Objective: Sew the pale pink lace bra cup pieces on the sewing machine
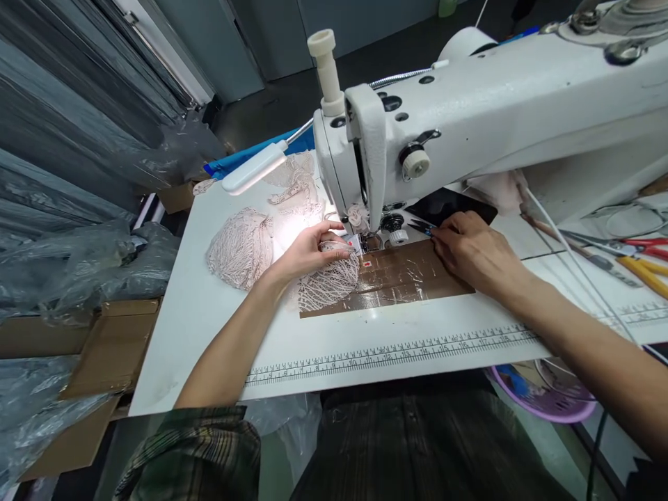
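Observation:
My left hand (313,250) pinches the edge of a pale pink lace bra (334,278), just left of the sewing machine's needle area. One lace cup (241,249) lies farther left on the table, and more of the lace stretches behind my hand. The presser foot (358,243) is close to my left fingertips; the fabric edge there is partly hidden. On the right, my right hand (470,250) is closed round small dark thread snips (420,227). Their two pointed tips face left toward the needle area, and the handles are mostly covered by my fingers.
The white sewing machine (470,104) spans the back right, with a lit lamp (255,167) beside its head. Brown tape (391,285) covers the bed, and a printed ruler (386,356) runs along the front edge. Yellow-handled scissors (644,275) lie at right; a purple basket (566,415) sits below.

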`<control>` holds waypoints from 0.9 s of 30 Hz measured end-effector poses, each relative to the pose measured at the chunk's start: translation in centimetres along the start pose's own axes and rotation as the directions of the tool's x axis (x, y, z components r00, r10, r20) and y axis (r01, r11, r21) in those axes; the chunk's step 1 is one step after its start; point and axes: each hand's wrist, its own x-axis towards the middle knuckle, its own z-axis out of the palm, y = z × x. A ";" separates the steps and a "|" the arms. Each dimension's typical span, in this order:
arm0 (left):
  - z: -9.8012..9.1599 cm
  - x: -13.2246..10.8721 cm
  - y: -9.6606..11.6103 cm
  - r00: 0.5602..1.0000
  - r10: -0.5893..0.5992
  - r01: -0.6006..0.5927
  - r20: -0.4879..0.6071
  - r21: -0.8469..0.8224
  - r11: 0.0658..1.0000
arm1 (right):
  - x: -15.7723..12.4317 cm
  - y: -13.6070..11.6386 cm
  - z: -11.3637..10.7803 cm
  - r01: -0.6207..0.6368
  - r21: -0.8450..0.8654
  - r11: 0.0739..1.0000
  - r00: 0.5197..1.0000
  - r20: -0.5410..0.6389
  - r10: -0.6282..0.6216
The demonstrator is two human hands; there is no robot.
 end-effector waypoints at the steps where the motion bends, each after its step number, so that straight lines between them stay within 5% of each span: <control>1: 0.2 0.0 0.1 1.000 -0.007 0.007 -0.014 0.009 1.000 | 0.1 0.0 0.0 -0.003 0.003 1.000 1.000 -0.015 0.003; 6: 0.4 -0.2 0.2 0.999 -0.037 0.035 -0.030 -0.065 0.997 | -0.1 0.1 0.0 -0.025 0.020 0.999 0.996 -0.088 0.026; 10: 0.4 -0.5 0.4 0.998 -0.061 0.059 -0.009 -0.175 0.983 | -0.9 -1.3 -0.4 -0.027 0.313 0.949 0.991 -0.117 0.067; 13: 0.3 -0.6 0.7 0.996 -0.087 0.091 0.028 -0.197 0.976 | -1.1 -3.5 -0.6 -0.121 0.606 0.787 0.984 0.180 0.013; 15: 0.3 -0.6 0.8 0.995 -0.087 0.093 0.039 -0.216 0.972 | -0.5 -5.1 -0.5 -0.165 0.649 0.743 0.946 0.316 -0.065; 22: -0.2 -0.5 0.5 0.993 -0.064 0.091 0.099 -0.301 0.949 | 3.1 -9.3 0.7 -0.131 0.293 0.947 0.965 0.256 0.054; 27: -0.3 -0.3 -0.1 0.994 -0.042 0.069 0.098 -0.291 0.954 | 3.5 -10.5 1.7 -0.037 0.074 0.997 0.993 0.115 0.028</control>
